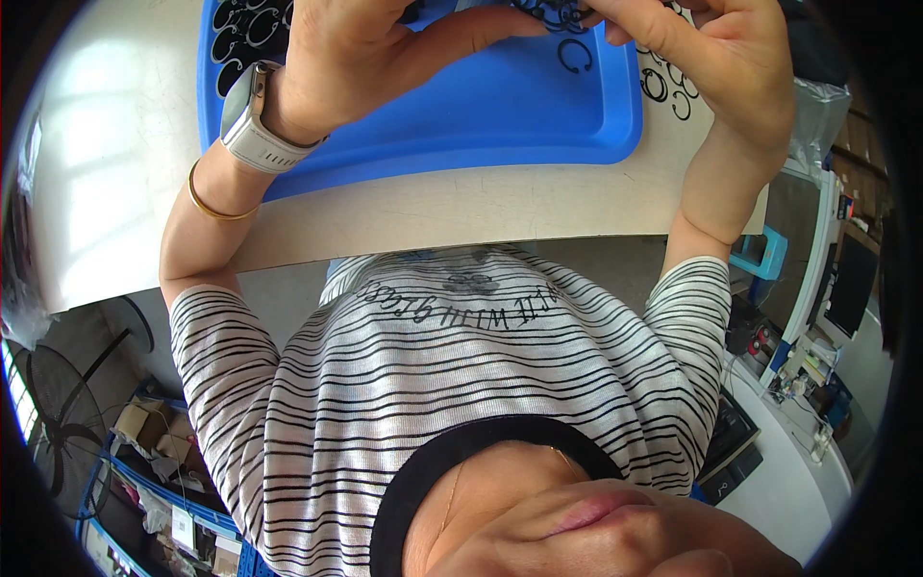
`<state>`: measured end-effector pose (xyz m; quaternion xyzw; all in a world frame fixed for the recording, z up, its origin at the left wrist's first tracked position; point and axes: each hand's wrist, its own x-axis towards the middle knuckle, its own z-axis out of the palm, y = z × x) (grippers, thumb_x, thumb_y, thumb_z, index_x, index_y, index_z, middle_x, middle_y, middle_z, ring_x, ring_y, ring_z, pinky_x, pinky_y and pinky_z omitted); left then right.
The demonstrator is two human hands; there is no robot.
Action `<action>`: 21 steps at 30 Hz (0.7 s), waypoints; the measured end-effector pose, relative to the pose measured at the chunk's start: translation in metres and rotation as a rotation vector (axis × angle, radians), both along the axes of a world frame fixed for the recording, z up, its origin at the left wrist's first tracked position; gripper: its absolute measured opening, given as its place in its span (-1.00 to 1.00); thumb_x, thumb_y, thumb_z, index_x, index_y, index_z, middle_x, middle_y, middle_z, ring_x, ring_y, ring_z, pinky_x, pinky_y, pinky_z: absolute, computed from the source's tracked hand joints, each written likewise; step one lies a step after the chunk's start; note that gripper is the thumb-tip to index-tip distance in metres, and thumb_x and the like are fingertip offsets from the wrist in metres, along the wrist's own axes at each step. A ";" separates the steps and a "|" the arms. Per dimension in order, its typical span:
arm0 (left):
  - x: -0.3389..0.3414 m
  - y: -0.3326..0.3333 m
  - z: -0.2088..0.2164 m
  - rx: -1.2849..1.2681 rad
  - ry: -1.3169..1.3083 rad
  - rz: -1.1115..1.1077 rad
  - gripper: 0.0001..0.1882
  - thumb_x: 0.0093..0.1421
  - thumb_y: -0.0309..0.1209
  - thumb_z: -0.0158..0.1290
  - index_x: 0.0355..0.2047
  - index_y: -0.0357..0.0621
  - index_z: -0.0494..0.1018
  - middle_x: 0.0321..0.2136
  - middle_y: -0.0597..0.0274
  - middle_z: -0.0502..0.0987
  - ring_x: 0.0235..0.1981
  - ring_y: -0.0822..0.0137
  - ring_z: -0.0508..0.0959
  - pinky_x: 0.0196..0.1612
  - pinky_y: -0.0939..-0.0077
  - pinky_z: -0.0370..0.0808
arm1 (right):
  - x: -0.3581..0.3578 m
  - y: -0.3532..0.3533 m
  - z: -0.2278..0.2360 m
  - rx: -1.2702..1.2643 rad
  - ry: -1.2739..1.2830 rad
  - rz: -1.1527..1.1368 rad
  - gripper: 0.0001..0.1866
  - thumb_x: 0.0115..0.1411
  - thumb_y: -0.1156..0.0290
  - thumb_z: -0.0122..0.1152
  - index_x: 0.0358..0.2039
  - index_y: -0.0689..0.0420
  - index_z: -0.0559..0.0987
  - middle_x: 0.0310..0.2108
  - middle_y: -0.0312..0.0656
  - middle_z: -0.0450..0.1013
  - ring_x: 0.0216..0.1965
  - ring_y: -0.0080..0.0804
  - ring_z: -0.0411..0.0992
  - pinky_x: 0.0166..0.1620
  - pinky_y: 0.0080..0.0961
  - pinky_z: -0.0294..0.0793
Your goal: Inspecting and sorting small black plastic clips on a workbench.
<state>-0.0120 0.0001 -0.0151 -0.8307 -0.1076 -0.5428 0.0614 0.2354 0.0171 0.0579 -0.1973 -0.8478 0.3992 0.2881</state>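
Over the blue tray (471, 125), both hands (351, 43) (726, 48) seemingly pinch black rings (556, 13).

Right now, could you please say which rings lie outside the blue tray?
The loose rings on the table, beside the tray's right edge; the leftmost pile is inside it, and another bunch touches the right hand.

White glare on the left tabletop (106, 207), dark fisheye rim

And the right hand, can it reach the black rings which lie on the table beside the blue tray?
Probably yes. The right hand appears close beside the black rings, and nothing seems to block those in view. It also seems to pinch another ring cluster, which may need releasing first.
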 end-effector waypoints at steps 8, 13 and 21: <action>0.002 -0.011 0.010 -0.084 0.018 0.014 -0.59 0.01 -0.45 0.44 -0.15 -0.23 0.55 -0.06 -0.05 0.63 -0.13 0.16 0.62 -0.05 0.39 0.55 | -0.002 0.000 -0.002 -0.032 0.001 -0.050 -0.72 0.20 0.56 0.33 -0.11 0.22 0.47 -0.39 -0.28 0.51 -0.44 -0.69 0.49 -0.37 -0.80 0.44; 0.001 -0.015 0.014 -0.186 0.016 0.084 -0.49 0.03 -0.43 0.45 -0.06 -0.30 0.49 -0.09 0.00 0.57 -0.10 0.19 0.60 -0.02 0.38 0.54 | -0.012 -0.001 0.000 0.116 0.056 -0.025 -0.71 0.23 0.53 0.33 -0.05 0.26 0.52 -0.36 -0.26 0.56 -0.37 -0.65 0.54 -0.32 -0.77 0.49; -0.001 -0.009 -0.002 -0.346 -0.055 0.109 -0.43 0.09 -0.44 0.43 0.06 -0.29 0.42 -0.09 0.15 0.54 -0.08 0.31 0.52 0.04 0.44 0.49 | -0.008 0.003 -0.005 0.301 -0.073 -0.187 -0.74 0.21 0.51 0.38 -0.07 0.24 0.66 -0.34 -0.25 0.62 -0.36 -0.65 0.55 -0.30 -0.72 0.52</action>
